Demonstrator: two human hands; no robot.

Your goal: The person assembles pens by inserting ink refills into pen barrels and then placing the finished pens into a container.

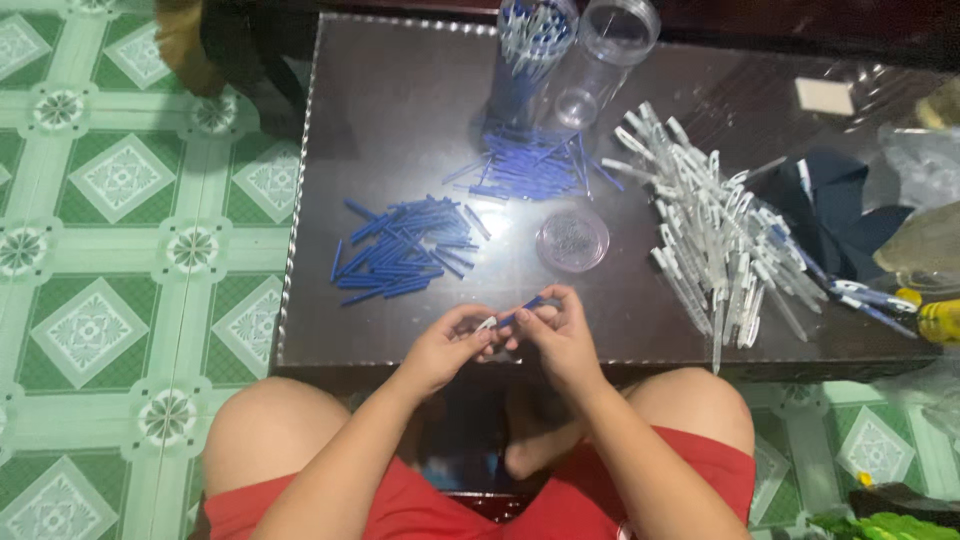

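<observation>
Both hands meet over the near edge of a low dark table (400, 100). My left hand (445, 345) pinches the pale end of a thin blue pen part (520, 313). Its other end is gripped by my right hand (560, 335). Two heaps of blue pen tubes lie on the table: one (400, 250) left of my hands, another (530, 170) farther back. A long heap of clear pen barrels (710, 230) spreads to the right. A small round clear lid with tiny dark parts (572, 240) sits just beyond my hands.
Two clear plastic jars stand at the table's far edge, one (535, 40) holding blue tubes, the other (610, 50) looking empty. Dark cloth (840, 200), plastic bags and finished pens (880, 300) crowd the right end. Green patterned floor tiles (120, 250) lie to the left. My bare knees flank the table's near edge.
</observation>
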